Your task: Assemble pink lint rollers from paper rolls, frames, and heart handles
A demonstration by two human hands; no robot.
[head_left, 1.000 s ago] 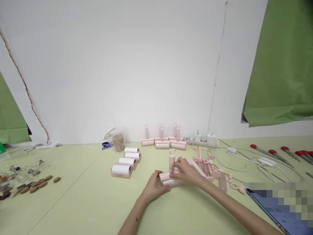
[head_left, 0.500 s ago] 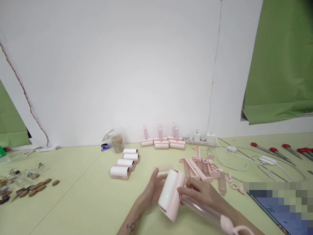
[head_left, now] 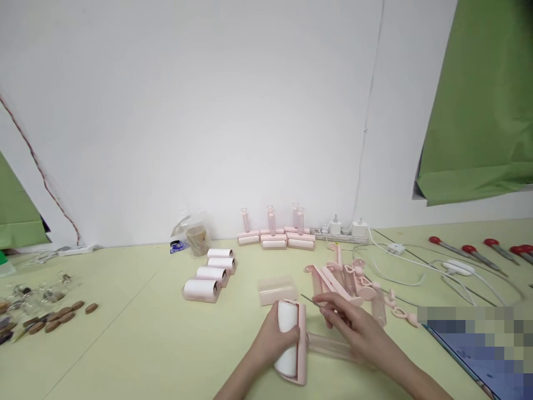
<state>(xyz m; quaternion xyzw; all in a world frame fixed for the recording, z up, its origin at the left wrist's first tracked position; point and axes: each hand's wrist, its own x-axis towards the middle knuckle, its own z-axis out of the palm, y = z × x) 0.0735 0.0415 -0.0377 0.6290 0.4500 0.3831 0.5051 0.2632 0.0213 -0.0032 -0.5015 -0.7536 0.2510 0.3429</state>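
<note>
My left hand (head_left: 272, 339) is closed round a pink roller head (head_left: 302, 344) with a white roll (head_left: 287, 355), its thumb on the roll's edge. A clear tubular handle (head_left: 331, 347) extends from the head to the right, passing under my right hand (head_left: 352, 325). That hand pinches a thin dark metal tool (head_left: 310, 300), whose tip points up-left over the head's upper end. Behind the head lies a translucent cover (head_left: 277, 290) on the table. Pink handles and arms (head_left: 333, 283) are piled beyond my right hand.
White rolls (head_left: 201, 290) line up at centre-left. Assembled rollers (head_left: 273, 241) stand by the wall beside a power strip (head_left: 341, 238). Cables, red-handled tools (head_left: 474, 251) and a tablet (head_left: 470, 355) are at right. Brown discs (head_left: 60, 315) lie left; a bagged cup (head_left: 197, 240) stands behind the rolls.
My left hand has moved from the translucent cover onto the roller head. My right hand has left the handle and now holds the thin tool. The roller has turned more upright in view.
</note>
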